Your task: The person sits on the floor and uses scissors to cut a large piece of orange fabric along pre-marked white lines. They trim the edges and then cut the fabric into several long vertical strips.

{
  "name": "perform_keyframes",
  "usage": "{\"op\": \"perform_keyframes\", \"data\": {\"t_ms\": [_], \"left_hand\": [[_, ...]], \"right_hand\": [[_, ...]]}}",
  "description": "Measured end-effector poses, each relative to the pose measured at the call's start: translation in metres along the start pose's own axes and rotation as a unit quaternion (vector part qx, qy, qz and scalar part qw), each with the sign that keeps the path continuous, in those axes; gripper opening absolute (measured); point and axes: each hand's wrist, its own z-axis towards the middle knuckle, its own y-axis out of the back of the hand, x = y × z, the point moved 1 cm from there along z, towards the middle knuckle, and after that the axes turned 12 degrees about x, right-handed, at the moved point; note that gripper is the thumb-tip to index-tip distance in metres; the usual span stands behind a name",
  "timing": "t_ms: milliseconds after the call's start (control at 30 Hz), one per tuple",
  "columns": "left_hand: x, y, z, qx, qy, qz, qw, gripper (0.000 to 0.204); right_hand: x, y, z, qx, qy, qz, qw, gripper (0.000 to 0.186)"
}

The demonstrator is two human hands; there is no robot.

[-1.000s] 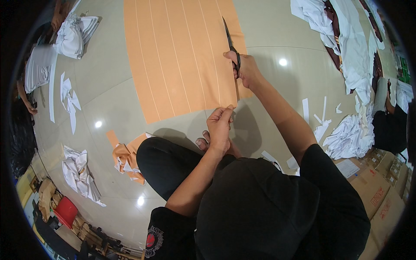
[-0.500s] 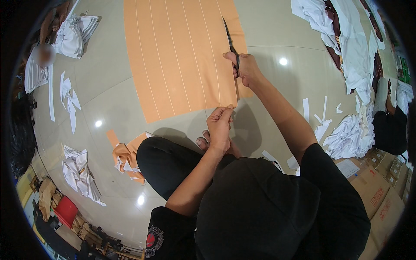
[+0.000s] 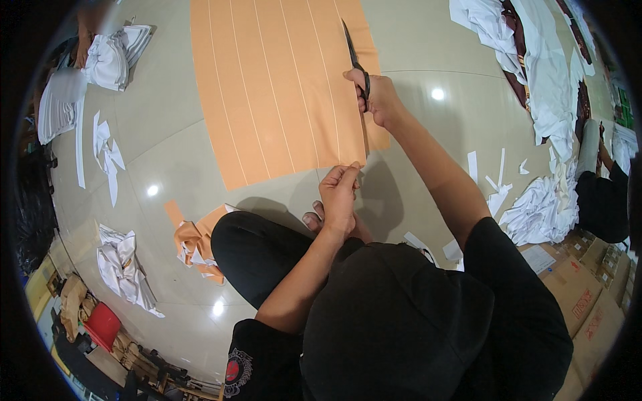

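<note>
A large sheet of orange cloth [image 3: 261, 100], marked with several pale lengthwise lines, lies flat on the floor in front of me. My right hand [image 3: 382, 100] grips black-handled scissors [image 3: 352, 50] at the cloth's right side, blades pointing away from me. Below the scissors, a cut separates a narrow orange strip [image 3: 378, 137] from the main sheet. My left hand [image 3: 340, 197] pinches the sheet's near right corner between thumb and fingers. Beneath that wrist, the toes of my bare foot [image 3: 314, 217] show beside my bent, black-clothed knee.
Crumpled orange scraps [image 3: 196, 244] lie left of my knee, with a white cloth bundle [image 3: 122, 264] farther left. Folded white stacks [image 3: 110, 60] sit far left near another person's hand [image 3: 83, 50]. At right are white cloth heaps [image 3: 545, 210], paper-like offcuts and cardboard boxes [image 3: 568, 287].
My right hand and the scissors have moved slightly farther away along the cloth. My left hand stays on the corner. The other person's hand at far left has shifted.
</note>
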Motion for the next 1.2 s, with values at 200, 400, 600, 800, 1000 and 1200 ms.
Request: {"op": "perform_keyframes", "data": {"t_ms": [200, 400, 600, 800, 1000, 1200], "left_hand": [[-0.001, 0.001, -0.001, 0.001, -0.002, -0.001, 1.000, 0.015], [-0.002, 0.001, -0.002, 0.001, 0.002, -0.005, 1.000, 0.015], [0.000, 0.001, 0.000, -0.001, -0.005, -0.007, 1.000, 0.015], [0.000, 0.001, -0.001, -0.001, -0.006, -0.010, 1.000, 0.015], [-0.003, 0.000, -0.001, -0.001, -0.002, -0.005, 1.000, 0.015], [0.001, 0.003, 0.001, 0.003, -0.008, -0.001, 1.000, 0.015]], "right_hand": [[0.004, 0.001, 0.010, 0.002, 0.008, 0.001, 1.000, 0.035], [0.002, 0.003, 0.014, -0.002, 0.007, 0.000, 1.000, 0.034], [0.000, 0.005, 0.015, 0.008, 0.006, -0.008, 1.000, 0.035], [0.001, 0.003, 0.016, 0.003, 0.022, 0.004, 1.000, 0.033], [-0.001, 0.005, 0.017, 0.001, 0.020, -0.020, 1.000, 0.033], [-0.003, 0.007, 0.019, 0.012, 0.019, -0.019, 1.000, 0.031]]}}
